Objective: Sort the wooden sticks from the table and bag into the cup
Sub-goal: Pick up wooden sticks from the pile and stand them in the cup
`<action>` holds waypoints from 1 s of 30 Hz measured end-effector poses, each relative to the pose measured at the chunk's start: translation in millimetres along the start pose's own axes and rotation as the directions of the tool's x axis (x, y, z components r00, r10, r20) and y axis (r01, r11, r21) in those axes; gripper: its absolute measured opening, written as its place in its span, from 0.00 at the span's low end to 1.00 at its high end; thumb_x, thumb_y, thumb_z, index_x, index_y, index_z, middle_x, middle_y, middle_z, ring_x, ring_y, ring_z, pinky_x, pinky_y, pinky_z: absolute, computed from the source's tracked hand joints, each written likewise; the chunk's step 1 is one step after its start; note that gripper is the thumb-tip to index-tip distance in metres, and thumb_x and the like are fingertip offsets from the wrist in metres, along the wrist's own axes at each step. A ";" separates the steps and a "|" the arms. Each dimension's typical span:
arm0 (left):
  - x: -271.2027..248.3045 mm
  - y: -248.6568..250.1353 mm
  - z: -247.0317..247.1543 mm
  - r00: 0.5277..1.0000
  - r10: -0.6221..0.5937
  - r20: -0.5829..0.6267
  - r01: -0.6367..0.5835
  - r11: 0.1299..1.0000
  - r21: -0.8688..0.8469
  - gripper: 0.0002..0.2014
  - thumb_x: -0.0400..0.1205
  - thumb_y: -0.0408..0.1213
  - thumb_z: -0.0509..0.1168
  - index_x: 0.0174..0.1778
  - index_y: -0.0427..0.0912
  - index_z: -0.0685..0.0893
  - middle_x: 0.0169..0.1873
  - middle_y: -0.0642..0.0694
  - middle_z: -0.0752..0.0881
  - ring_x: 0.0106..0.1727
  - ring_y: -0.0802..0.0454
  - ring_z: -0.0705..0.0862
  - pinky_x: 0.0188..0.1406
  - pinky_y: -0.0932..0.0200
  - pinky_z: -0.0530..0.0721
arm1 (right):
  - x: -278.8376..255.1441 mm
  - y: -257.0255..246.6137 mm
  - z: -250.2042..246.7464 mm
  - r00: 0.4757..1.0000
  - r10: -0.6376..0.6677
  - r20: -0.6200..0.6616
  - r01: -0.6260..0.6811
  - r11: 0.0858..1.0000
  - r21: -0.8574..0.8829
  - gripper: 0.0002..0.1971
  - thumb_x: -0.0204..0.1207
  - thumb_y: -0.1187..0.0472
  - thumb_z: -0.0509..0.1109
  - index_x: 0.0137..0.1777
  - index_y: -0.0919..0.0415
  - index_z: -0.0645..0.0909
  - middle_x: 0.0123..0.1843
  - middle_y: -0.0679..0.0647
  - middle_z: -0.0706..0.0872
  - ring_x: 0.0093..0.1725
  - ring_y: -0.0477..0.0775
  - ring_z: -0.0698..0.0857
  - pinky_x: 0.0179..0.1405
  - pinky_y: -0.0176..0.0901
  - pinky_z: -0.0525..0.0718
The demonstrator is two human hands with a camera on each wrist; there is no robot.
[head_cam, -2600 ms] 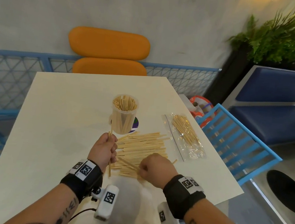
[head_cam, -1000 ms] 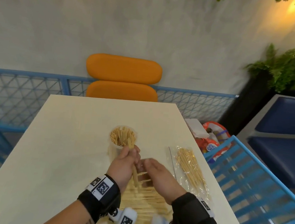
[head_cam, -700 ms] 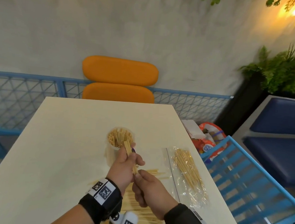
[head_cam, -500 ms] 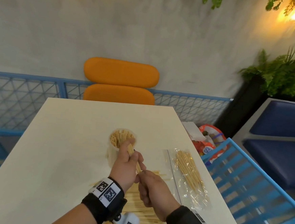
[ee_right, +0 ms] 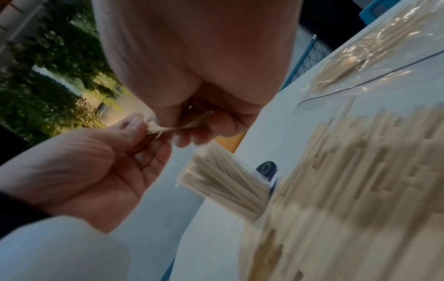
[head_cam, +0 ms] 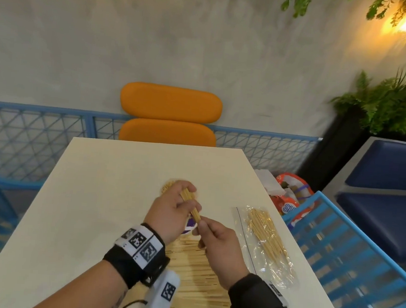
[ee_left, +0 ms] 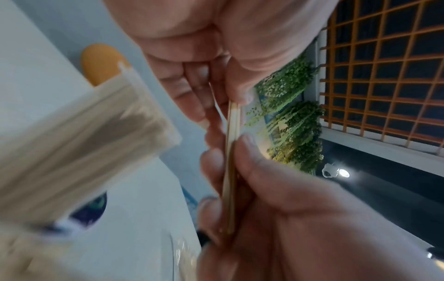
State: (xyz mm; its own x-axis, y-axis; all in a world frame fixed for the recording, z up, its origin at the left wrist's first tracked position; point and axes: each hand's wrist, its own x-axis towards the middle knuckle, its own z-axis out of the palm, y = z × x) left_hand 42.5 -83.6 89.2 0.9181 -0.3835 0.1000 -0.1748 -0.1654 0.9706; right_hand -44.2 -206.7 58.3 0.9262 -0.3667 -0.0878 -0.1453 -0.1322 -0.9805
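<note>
On the table (head_cam: pixel 92 193), the cup (ee_left: pixel 79 144) stands behind the loose sticks (head_cam: pixel 197 275), the bag (head_cam: pixel 266 241) to their right.

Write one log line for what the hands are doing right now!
left hand: grips small stick bundle over cup | right hand: pinches bundle's lower end | loose sticks, bag: on table

The left hand (head_cam: pixel 172 209) has carried its bundle of sticks (head_cam: pixel 190 203) (right hand (head_cam: pixel 217 242) steadying) over the cup (head_cam: pixel 168 184).

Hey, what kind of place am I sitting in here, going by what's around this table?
Probably a café or similar seating area: a pale table faces an orange cushioned chair, a blue metal chair and a navy bench stand alongside, with potted greenery and a warm wall lamp.
</note>
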 end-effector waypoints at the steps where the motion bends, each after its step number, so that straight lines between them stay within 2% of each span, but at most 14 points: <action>1: 6.6 5.7 -8.3 0.999 0.018 -0.050 -0.018 1.000 -0.001 0.18 0.86 0.31 0.64 0.48 0.66 0.78 0.37 0.53 0.92 0.39 0.53 0.91 0.45 0.54 0.89 | 3.3 -4.2 1.5 1.000 0.010 -0.009 -0.010 1.000 0.029 0.10 0.86 0.57 0.66 0.54 0.53 0.90 0.38 0.46 0.89 0.34 0.45 0.81 0.32 0.36 0.78; 2: 13.7 12.5 -17.8 0.994 0.037 -0.107 -0.037 0.999 0.004 0.17 0.86 0.32 0.64 0.47 0.66 0.78 0.38 0.50 0.92 0.39 0.52 0.92 0.46 0.51 0.90 | 6.7 -6.5 2.4 0.999 0.025 -0.022 -0.024 0.998 0.051 0.09 0.86 0.56 0.66 0.56 0.49 0.89 0.41 0.46 0.91 0.36 0.44 0.84 0.34 0.37 0.80; 5: 36.3 32.8 -49.9 0.958 0.130 -0.256 -0.126 0.992 0.030 0.16 0.87 0.32 0.63 0.49 0.64 0.78 0.40 0.52 0.92 0.40 0.56 0.92 0.46 0.56 0.90 | 15.3 -2.1 0.8 0.996 0.049 -0.074 -0.048 0.999 0.014 0.08 0.86 0.55 0.66 0.58 0.42 0.85 0.49 0.45 0.91 0.47 0.42 0.88 0.46 0.42 0.86; 7: 48.9 36.4 -64.5 0.943 0.178 -0.282 -0.164 0.984 0.073 0.16 0.87 0.33 0.63 0.50 0.65 0.78 0.40 0.52 0.92 0.42 0.58 0.92 0.48 0.56 0.90 | 19.0 4.1 0.1 0.997 0.019 -0.074 -0.024 0.997 -0.072 0.10 0.85 0.57 0.66 0.61 0.41 0.82 0.56 0.40 0.88 0.53 0.40 0.87 0.54 0.38 0.86; 11: 64.1 18.7 -63.1 0.964 0.200 -0.177 -0.136 0.938 0.319 0.13 0.87 0.38 0.62 0.54 0.66 0.76 0.41 0.57 0.91 0.43 0.57 0.91 0.53 0.50 0.89 | 23.7 9.3 7.8 0.997 -0.061 -0.036 0.050 0.964 -0.260 0.20 0.85 0.60 0.67 0.75 0.44 0.73 0.66 0.36 0.77 0.58 0.35 0.81 0.47 0.18 0.77; 14: 67.7 1.1 -51.3 0.974 0.214 -0.076 -0.155 0.871 0.466 0.12 0.88 0.38 0.60 0.58 0.64 0.75 0.42 0.57 0.90 0.44 0.53 0.89 0.52 0.52 0.87 | 29.7 12.5 15.9 0.992 -0.122 -0.025 0.105 0.928 -0.357 0.25 0.84 0.58 0.68 0.79 0.44 0.68 0.66 0.36 0.71 0.61 0.33 0.77 0.57 0.21 0.74; 17: 69.6 -19.6 -41.5 0.985 0.171 0.032 -0.159 0.808 0.567 0.10 0.89 0.40 0.57 0.60 0.62 0.73 0.42 0.54 0.89 0.40 0.51 0.87 0.46 0.53 0.86 | 36.1 16.0 20.8 0.991 -0.132 -0.014 0.118 0.921 -0.371 0.26 0.84 0.58 0.67 0.80 0.45 0.66 0.66 0.34 0.69 0.59 0.26 0.75 0.54 0.17 0.72; 19: 71.7 -35.5 -38.1 0.986 0.141 0.087 -0.164 0.764 0.623 0.08 0.89 0.42 0.54 0.57 0.64 0.70 0.41 0.52 0.89 0.41 0.49 0.85 0.56 0.47 0.84 | 39.5 18.1 21.1 0.993 -0.117 -0.014 0.104 0.925 -0.366 0.26 0.85 0.59 0.66 0.81 0.46 0.66 0.70 0.37 0.69 0.61 0.31 0.76 0.58 0.20 0.73; 21: 73.2 -44.8 -36.1 0.984 0.129 0.127 -0.180 0.705 0.685 0.09 0.89 0.41 0.50 0.52 0.64 0.68 0.42 0.55 0.89 0.47 0.51 0.84 0.80 0.41 0.65 | 42.4 19.8 18.6 0.995 -0.098 -0.032 0.080 0.932 -0.353 0.26 0.86 0.60 0.64 0.82 0.47 0.65 0.75 0.40 0.68 0.66 0.37 0.75 0.66 0.29 0.74; 22: 72.8 -47.1 -35.4 0.982 0.127 0.139 -0.188 0.686 0.703 0.10 0.89 0.39 0.49 0.51 0.62 0.68 0.42 0.57 0.88 0.50 0.53 0.82 0.84 0.39 0.52 | 43.5 20.2 17.1 0.996 -0.083 -0.043 0.063 0.937 -0.344 0.26 0.86 0.60 0.63 0.82 0.47 0.65 0.77 0.41 0.67 0.68 0.40 0.75 0.67 0.33 0.74; 24: 70.6 -49.0 -35.8 0.980 0.130 0.149 -0.197 0.685 0.701 0.11 0.89 0.37 0.50 0.49 0.60 0.70 0.43 0.60 0.86 0.53 0.57 0.80 0.85 0.39 0.41 | 45.5 21.5 16.0 0.996 -0.073 -0.058 0.049 0.937 -0.347 0.26 0.85 0.62 0.63 0.82 0.47 0.65 0.77 0.41 0.67 0.70 0.43 0.74 0.70 0.38 0.75; 26: 68.7 -51.6 -37.4 0.974 0.161 0.162 -0.228 0.694 0.683 0.12 0.89 0.37 0.52 0.48 0.60 0.73 0.45 0.62 0.84 0.56 0.59 0.79 0.85 0.39 0.40 | 46.6 21.2 17.3 0.993 -0.116 -0.037 0.092 0.916 -0.389 0.27 0.84 0.62 0.63 0.82 0.47 0.65 0.75 0.38 0.67 0.74 0.44 0.72 0.74 0.42 0.74; 28: 67.6 -56.3 -38.9 0.969 0.162 0.184 -0.244 0.705 0.665 0.12 0.90 0.39 0.53 0.49 0.62 0.76 0.50 0.65 0.84 0.68 0.63 0.76 0.85 0.40 0.38 | 47.5 19.4 21.9 0.984 -0.177 0.013 0.164 0.879 -0.449 0.27 0.84 0.62 0.64 0.82 0.47 0.65 0.75 0.38 0.67 0.78 0.44 0.68 0.74 0.29 0.68; 30: 67.6 -60.2 -39.4 0.975 0.102 0.197 -0.212 0.686 0.696 0.13 0.90 0.43 0.53 0.54 0.62 0.82 0.61 0.67 0.84 0.81 0.64 0.63 0.84 0.40 0.32 | 50.2 16.9 26.9 0.975 -0.217 0.053 0.213 0.827 -0.521 0.29 0.83 0.62 0.63 0.83 0.50 0.64 0.80 0.41 0.65 0.81 0.44 0.61 0.68 0.15 0.56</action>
State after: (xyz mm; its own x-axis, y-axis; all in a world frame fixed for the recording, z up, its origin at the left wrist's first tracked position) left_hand 129.0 -63.7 46.1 0.8073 -0.5699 0.1533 -0.5625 -0.6643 0.4923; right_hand 9.3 -202.6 32.6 0.9528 -0.2797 0.1182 -0.1044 -0.6672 -0.7375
